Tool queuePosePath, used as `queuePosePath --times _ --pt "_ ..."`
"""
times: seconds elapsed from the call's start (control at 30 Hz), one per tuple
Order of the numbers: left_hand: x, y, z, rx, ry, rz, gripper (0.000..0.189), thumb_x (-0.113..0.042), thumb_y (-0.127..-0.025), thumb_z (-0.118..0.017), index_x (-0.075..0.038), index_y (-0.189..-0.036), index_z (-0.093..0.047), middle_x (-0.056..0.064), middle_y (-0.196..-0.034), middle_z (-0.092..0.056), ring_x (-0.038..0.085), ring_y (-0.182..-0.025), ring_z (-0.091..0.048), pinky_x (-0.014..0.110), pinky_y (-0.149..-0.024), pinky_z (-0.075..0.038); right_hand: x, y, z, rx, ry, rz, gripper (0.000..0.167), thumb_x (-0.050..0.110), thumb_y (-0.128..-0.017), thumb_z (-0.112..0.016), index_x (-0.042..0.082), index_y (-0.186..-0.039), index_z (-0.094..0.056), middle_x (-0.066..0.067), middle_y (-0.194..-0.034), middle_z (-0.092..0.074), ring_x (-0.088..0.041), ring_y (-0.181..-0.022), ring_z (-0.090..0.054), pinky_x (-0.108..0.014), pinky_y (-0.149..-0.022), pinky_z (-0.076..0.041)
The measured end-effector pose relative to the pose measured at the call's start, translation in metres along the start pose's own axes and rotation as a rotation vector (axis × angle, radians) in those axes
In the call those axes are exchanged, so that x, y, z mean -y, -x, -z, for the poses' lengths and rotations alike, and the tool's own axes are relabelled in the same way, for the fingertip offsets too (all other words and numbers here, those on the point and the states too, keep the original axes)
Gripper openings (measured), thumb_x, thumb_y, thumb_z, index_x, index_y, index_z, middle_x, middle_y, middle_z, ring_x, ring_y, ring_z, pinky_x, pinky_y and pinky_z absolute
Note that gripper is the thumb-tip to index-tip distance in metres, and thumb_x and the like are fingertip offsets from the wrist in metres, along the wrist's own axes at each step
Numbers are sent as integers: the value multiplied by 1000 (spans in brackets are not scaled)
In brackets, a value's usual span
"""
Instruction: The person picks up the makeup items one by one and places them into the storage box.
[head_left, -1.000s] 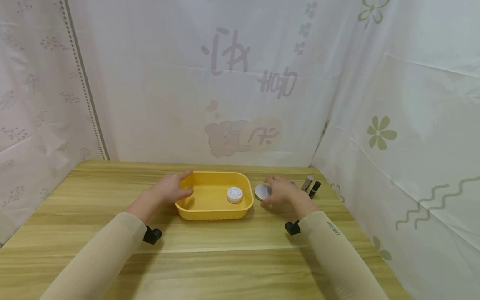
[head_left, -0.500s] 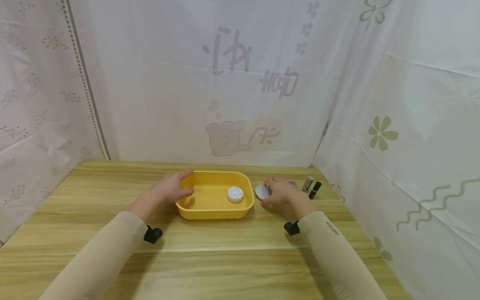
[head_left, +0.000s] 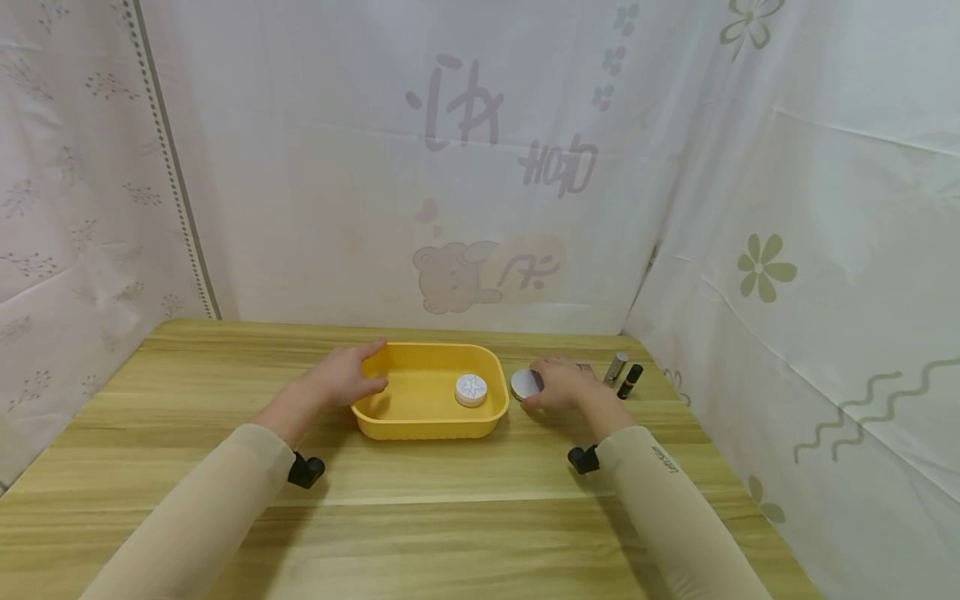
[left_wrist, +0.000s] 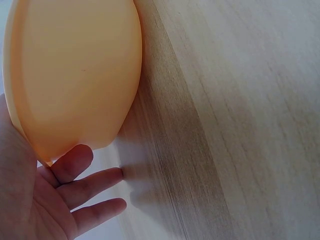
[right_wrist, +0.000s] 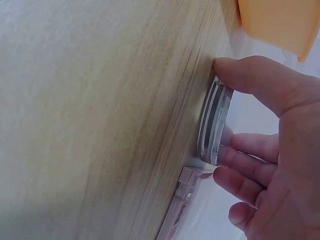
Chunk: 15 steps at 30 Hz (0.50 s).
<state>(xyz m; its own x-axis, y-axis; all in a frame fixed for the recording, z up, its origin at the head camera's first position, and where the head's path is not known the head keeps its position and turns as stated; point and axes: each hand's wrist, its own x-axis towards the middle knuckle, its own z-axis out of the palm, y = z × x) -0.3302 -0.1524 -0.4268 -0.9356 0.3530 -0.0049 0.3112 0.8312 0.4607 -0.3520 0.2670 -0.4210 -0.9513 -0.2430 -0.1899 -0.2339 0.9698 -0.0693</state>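
Yellow tray (head_left: 431,428) rim gripped, left hand (head_left: 345,377); compact (head_left: 525,384) edge pinched, right hand (head_left: 564,383); gap between.

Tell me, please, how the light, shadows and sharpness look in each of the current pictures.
Head view: soft, even light, with faint shadows under the sleeves; left wrist view: blurry finger shadows from the left grip on the table beside the yellow tray; right wrist view: glints along the round case's edge, wood grain hazy toward the left.
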Motion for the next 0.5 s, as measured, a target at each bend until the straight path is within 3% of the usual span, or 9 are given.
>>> queuePosePath --times 0.5 --pt "1 -1 0 3 3 -7 84 -37 -104 -71 -14 -174 -32 31 -165 -50 31 -99 -61 51 -102 -49 -3 -2 -1 -20 15 10 81 60 -93 -80 14 -155 -59 -13 -153 -64 -33 -132 -59 -69 -106 -46"
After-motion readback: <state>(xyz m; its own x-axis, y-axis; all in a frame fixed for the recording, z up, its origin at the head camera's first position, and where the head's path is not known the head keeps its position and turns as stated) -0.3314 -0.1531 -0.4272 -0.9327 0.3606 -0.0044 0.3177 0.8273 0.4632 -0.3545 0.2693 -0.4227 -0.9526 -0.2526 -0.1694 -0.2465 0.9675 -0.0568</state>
